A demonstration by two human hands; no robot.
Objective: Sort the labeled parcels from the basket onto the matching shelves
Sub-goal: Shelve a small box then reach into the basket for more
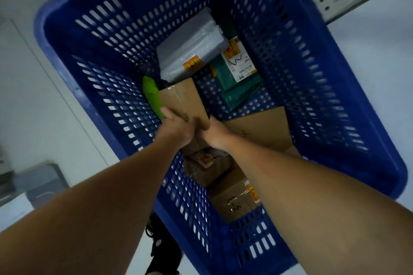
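Reaching down into the blue basket (335, 96), both forearms are extending from the lower edge of the view and converging at its centre. The left hand (176, 127) is gripping the near left edge of a brown cardboard parcel (183, 98), thumb lying on its top face; the right hand (212, 134) is gripping the near right corner, fingers curling under and out of sight. The parcel is tilting, its long axis running away from the person toward the far wall. It is lying inside the basket, beside a green pouch (153, 98), a grey mailer (190, 51) and a teal mailer (241, 82).
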